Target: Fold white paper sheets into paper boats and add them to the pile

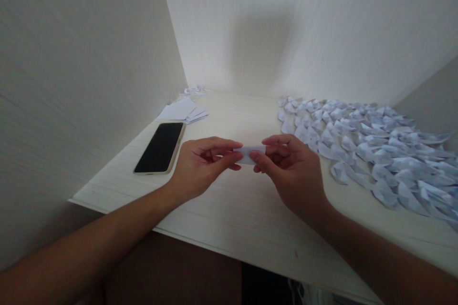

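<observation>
A small folded piece of white paper [249, 154] is stretched between my two hands, above the middle of the table. My left hand [203, 164] pinches its left end between thumb and fingers. At the other end, the thumb of my right hand [293, 169] presses on the front while the fingers curl behind. Parts of the paper are covered by the fingertips. Left of my left hand lies a phone [160, 147] with a dark screen and a pale case. Many folded white paper pieces [379, 147] spread over the table to the right of my right hand.
Flat white paper sheets [182, 110] lie stacked behind the phone. Small paper scraps [196, 90] sit in the back left corner. Pale walls [229, 24] enclose the white table [236, 209] at the left, back and right. Its front edge runs below my forearms.
</observation>
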Demonstrator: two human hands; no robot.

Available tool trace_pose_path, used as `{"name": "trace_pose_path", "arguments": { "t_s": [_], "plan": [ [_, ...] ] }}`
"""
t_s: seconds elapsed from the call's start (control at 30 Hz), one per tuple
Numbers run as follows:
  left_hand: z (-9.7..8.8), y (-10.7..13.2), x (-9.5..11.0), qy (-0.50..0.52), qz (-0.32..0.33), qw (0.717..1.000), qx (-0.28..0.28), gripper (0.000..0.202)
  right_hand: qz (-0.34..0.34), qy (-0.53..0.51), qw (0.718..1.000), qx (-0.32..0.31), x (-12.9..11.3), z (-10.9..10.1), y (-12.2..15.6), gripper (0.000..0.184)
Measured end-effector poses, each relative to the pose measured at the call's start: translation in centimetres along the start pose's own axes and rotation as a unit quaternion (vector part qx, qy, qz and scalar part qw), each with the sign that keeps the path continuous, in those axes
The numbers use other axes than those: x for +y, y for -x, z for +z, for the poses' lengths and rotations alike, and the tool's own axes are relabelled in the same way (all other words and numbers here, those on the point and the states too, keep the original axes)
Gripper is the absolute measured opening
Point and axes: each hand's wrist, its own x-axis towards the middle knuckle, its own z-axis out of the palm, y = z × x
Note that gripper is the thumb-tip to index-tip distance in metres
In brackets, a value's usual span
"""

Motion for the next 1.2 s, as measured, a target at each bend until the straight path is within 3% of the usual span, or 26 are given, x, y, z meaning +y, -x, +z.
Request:
{"name": "trace_pose_path", "arguments": {
  "t_s": [0.3,0.5,0.63,0.77,0.97,1.2],
  "plan": [
    [-0.3,-0.1,-0.1,-0.013,-0.032,0.999,-0.008,0.027,-0.01,0.08,0.997,-0.021,-0.3,-0.2,0.0,0.014],
    [-0.7,-0.3,-0.3,-0.007,-0.08,0.996,-0.045,0.022,0.018,0.127,0.988,-0.085,-0.5,-0.8,-0.4,0.018],
    [-0.8,-0.6,-0.7,0.018,-0.105,0.994,-0.039,0.02,0.017,0.151,0.985,-0.085,-0.4,-0.9,-0.4,0.017],
    [-1.0,-0.8,-0.9,-0.004,-0.095,0.995,-0.033,0.019,0.004,0.181,0.979,-0.098,-0.2,-1.1,-0.5,0.019],
    [-1.3,-0.5,-0.7,-0.101,-0.067,0.99,-0.072,0.016,-0.07,0.295,0.929,-0.213,-0.1,-1.5,-0.9,0.02],
    [-1.2,-0.4,-0.5,-0.094,-0.063,0.991,-0.074,0.021,-0.064,0.286,0.926,-0.237,-0.4,-1.7,-0.9,0.023]
  ]
}}
